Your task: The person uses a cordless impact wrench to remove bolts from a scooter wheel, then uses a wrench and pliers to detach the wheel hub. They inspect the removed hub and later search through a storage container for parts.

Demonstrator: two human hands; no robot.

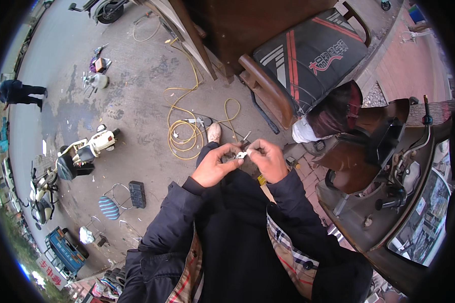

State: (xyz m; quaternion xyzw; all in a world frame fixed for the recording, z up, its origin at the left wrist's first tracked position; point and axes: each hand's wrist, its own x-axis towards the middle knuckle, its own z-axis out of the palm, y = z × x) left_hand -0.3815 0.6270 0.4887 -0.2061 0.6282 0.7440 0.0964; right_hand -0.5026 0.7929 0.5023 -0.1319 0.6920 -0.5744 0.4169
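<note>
In front of my body both hands meet at a small whitish piece (241,155), too small to name. My left hand (213,165) pinches it between thumb and fingers from the left. From the right, my right hand (269,161) has its thumb and fingertips closed at the piece's other end. A thin metal rod-like thing (246,136) shows just beyond the fingertips; I cannot tell whether a hand touches it. My shoe (214,133) is on the ground past my left hand.
A yellow hose (187,139) lies coiled ahead on the left. A vehicle with a padded black seat (308,55) stands ahead right, handlebars (424,146) at far right. On the left are a scooter (88,150), a striped stool (108,207), a black case (137,194) and a walking person (23,93).
</note>
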